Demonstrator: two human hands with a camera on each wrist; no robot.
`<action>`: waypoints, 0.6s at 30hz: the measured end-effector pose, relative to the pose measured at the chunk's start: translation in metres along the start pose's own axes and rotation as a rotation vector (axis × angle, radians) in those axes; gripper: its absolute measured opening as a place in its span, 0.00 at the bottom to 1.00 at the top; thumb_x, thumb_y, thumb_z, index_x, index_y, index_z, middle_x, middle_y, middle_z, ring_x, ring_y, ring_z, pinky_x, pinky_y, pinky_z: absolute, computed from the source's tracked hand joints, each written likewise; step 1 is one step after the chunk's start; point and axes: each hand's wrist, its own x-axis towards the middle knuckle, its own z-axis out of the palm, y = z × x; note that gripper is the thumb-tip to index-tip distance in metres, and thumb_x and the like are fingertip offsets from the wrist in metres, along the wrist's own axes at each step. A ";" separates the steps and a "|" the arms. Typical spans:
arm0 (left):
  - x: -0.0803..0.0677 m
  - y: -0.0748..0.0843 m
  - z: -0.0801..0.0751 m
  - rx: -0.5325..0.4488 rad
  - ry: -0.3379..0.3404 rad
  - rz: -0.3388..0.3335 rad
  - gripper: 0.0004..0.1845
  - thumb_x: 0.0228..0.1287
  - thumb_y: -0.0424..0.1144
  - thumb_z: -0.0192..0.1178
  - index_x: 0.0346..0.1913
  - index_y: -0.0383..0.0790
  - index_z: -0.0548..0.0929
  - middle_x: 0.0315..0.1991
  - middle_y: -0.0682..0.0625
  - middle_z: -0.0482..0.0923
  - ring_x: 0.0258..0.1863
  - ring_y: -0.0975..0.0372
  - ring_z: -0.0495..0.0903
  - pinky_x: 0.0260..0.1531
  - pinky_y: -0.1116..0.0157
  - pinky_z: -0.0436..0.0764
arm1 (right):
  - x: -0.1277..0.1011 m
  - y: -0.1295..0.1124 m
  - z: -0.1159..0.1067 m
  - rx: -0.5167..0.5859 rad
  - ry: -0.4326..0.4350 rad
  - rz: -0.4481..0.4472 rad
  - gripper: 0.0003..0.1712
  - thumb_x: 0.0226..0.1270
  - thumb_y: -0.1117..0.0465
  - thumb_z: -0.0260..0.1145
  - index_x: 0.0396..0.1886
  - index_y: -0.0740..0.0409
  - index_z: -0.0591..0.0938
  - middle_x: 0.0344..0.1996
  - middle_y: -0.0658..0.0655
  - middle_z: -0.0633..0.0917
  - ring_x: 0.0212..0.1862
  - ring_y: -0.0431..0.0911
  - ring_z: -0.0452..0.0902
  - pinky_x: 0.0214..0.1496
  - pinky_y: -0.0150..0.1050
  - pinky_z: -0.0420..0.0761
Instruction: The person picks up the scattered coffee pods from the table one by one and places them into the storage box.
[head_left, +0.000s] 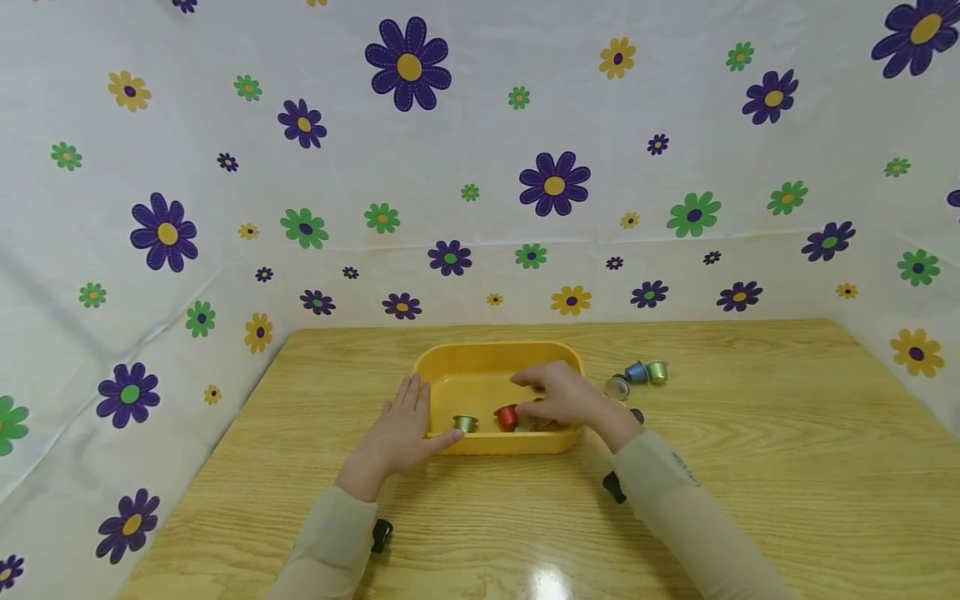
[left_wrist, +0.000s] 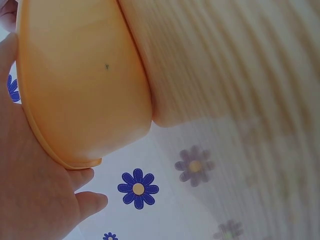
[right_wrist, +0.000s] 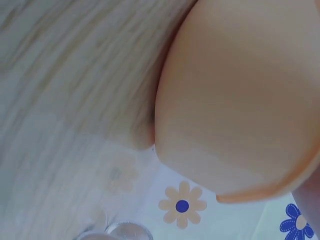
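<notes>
A yellow plastic tub (head_left: pixel 495 444) stands on the wooden table. My left hand (head_left: pixel 401 431) rests on its left rim, the fingers straight and the thumb along the front edge. In the left wrist view that hand (left_wrist: pixel 37 185) lies against the tub's rim (left_wrist: pixel 50 150). My right hand (head_left: pixel 567 395) reaches over the right side into the tub, thumb and forefinger apart. Beside the thumb lies a red coffee capsule (head_left: pixel 507 417). A green coffee capsule (head_left: pixel 465 423) sits further left, near the left thumb. More capsules under the right hand are partly hidden.
Right of the tub, a blue capsule (head_left: pixel 637 372), a light green capsule (head_left: pixel 657 372) and a clear-looking round piece (head_left: pixel 617 387) lie on the table (head_left: pixel 787 467). A dark one shows partly behind the right wrist. Flowered cloth (head_left: pixel 480 150) hangs behind and at the sides.
</notes>
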 end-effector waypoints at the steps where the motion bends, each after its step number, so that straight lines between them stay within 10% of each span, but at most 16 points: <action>1: 0.000 0.000 0.000 0.001 0.001 0.002 0.53 0.55 0.70 0.39 0.66 0.26 0.43 0.67 0.35 0.34 0.66 0.48 0.33 0.60 0.48 0.44 | -0.001 0.001 -0.001 -0.003 0.004 -0.001 0.24 0.56 0.61 0.65 0.51 0.69 0.75 0.47 0.63 0.78 0.47 0.54 0.74 0.49 0.45 0.73; 18: 0.002 -0.001 0.002 0.016 0.009 0.009 0.54 0.54 0.71 0.38 0.66 0.26 0.43 0.67 0.35 0.34 0.66 0.48 0.33 0.60 0.49 0.44 | -0.026 0.010 -0.027 -0.064 0.050 0.095 0.24 0.56 0.60 0.65 0.51 0.66 0.75 0.48 0.61 0.78 0.50 0.53 0.72 0.51 0.46 0.71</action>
